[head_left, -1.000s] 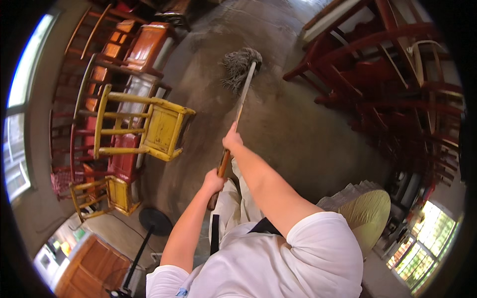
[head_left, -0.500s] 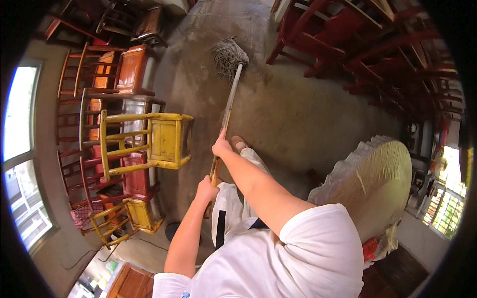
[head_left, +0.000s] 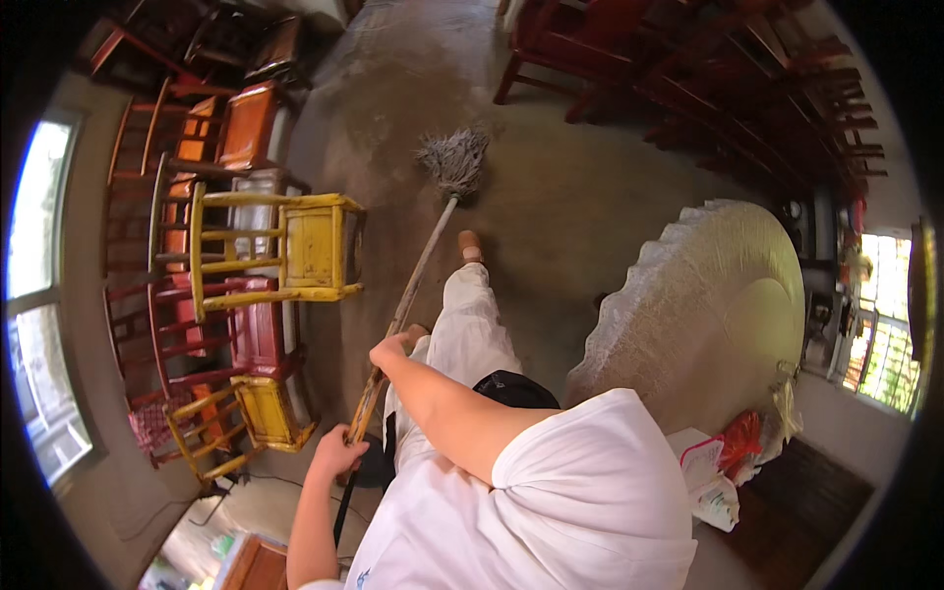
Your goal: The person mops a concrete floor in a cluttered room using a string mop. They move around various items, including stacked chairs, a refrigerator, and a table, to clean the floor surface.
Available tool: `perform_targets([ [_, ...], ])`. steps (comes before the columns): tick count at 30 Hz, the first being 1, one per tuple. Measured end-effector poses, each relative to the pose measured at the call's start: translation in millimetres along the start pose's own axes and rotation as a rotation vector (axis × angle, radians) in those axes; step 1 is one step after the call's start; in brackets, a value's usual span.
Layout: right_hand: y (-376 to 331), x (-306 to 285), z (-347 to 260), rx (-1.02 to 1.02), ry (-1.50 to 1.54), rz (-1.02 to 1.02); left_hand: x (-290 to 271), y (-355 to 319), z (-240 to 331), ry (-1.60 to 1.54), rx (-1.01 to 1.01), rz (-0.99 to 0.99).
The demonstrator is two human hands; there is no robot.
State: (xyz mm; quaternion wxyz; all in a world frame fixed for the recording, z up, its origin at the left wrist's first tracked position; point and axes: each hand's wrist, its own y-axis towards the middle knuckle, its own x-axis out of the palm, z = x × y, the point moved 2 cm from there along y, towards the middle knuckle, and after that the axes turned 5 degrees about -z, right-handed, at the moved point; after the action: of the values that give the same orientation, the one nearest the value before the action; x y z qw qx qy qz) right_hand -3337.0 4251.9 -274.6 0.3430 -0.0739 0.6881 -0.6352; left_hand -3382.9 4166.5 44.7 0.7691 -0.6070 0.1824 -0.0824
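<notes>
1. Grey strands make up the head (head_left: 454, 162) of the mop (head_left: 418, 275), which lies on the floor (head_left: 560, 197) well ahead of the fingers of both hands.
2. Its handle (head_left: 366, 403) slants from the head back toward the body, passing through both grips.
3. The right hand (head_left: 391, 351) is the one nearer the head; its fingers are wrapped round the handle, back of the hand uppermost.
4. The left hand (head_left: 337, 450) sits below it, near the handle's rear end, fingers curled closed on the wood; a bare stretch of handle shows between the two grips.
5. Just ahead and to the right of the right fingers, white trousers (head_left: 472, 315) cover a leg set forward, its brown shoe (head_left: 469, 241) near the strands but apart from them.
6. Left of the right fingers, apart from them, stands a yellow chair (head_left: 323, 248); a smaller yellow chair (head_left: 265, 413) is left of the left fingers, nearer to them.
7. Between these two and farther left of the right fingers is a red chair (head_left: 258, 329); an orange chair (head_left: 248, 126) is farther ahead.
8. Well to the right of both hands' fingers, a round table (head_left: 728, 285) wears a clear, crinkled cover, with a red bag (head_left: 742, 442) just beside it.
9. Dark red benches (head_left: 590, 49) line the far right, well beyond the fingers.
</notes>
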Motion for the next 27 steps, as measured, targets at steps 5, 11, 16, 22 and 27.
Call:
perform_targets([
  [5, -57, -54, -14, -0.053, 0.537, -0.628, -7, 3, -12, 0.381, 0.077, 0.425],
  [11, -40, -63, -122, -0.105, 0.982, -0.717, -112, 36, 88, 0.782, 0.239, 0.537],
  [16, 15, -173, -208, -0.153, 0.947, -0.654, -131, 80, 225, 0.85, 0.334, 0.501],
  [22, 126, -333, -254, -0.217, 1.08, -0.549, -98, 167, 391, 0.865, 0.53, 0.35],
  [27, 191, -509, -241, -0.199, 0.991, -0.166, -7, 235, 527, 0.895, 0.745, 0.243],
])
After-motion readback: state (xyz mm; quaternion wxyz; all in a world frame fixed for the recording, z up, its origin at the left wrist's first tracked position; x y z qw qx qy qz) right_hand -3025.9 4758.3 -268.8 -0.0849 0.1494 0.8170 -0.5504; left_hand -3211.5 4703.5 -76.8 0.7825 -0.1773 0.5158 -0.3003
